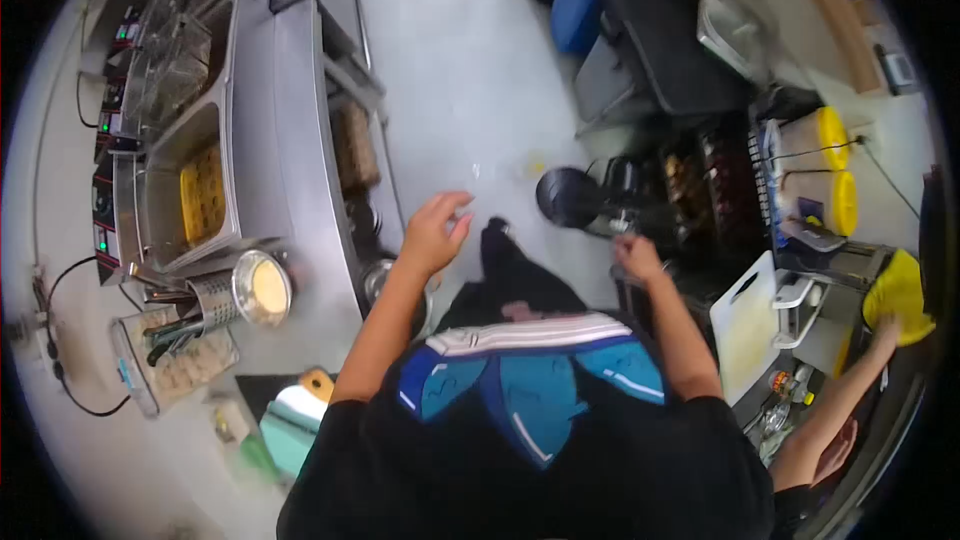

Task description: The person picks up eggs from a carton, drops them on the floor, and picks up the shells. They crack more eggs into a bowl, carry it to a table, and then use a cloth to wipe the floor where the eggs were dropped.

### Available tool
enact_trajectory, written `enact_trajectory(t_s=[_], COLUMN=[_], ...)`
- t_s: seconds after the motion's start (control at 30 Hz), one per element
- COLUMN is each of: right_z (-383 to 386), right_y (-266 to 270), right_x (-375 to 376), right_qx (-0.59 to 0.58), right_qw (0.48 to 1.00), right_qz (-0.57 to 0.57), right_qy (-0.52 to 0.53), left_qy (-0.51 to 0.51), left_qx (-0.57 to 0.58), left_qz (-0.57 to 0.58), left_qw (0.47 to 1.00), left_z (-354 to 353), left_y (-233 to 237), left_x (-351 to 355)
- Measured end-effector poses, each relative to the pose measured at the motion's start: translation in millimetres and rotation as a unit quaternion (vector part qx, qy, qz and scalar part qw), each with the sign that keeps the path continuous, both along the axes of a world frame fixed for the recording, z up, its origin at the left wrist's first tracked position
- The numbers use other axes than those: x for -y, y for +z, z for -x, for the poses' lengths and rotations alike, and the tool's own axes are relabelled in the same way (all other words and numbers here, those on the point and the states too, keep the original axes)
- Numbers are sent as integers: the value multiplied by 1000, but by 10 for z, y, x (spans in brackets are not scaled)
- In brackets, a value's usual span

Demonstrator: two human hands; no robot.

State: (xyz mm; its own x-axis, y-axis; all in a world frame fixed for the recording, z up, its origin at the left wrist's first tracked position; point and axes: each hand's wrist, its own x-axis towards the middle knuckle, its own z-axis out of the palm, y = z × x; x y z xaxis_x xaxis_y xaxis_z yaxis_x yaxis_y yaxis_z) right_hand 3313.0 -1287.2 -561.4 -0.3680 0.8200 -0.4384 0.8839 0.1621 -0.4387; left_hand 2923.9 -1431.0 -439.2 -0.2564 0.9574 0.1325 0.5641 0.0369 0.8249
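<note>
My left hand (437, 233) is held out over the floor, its fingers apart with nothing in them. My right hand (640, 258) is closed at the handle end of a dark frying pan (567, 197). The pan reaches out over the floor, to the left of the dark cooking unit. Other black cookware (622, 176) stands just behind it, partly blurred.
On the left, a steel counter (300, 130) holds a fryer (190, 180), a metal bowl (262, 287) with yellow liquid and a food container (180, 365). A white cutting board (745, 330) is at right. A co-worker's hand (888, 330) touches a yellow cloth (895, 290).
</note>
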Motion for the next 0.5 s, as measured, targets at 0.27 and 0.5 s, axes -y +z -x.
enact_trajectory(t_s=[0.27, 0.5], right_z=[708, 1242], right_y=[-244, -144], right_x=[-988, -1523], right_qx=[4, 90], right_qw=[995, 944], right_qz=[93, 315], right_qy=[22, 26], left_qy=[36, 75], left_qx=[-47, -45], left_qz=[154, 131], left_qw=[986, 987], left_z=[598, 1222], left_y=[-232, -141], left_x=[-376, -991])
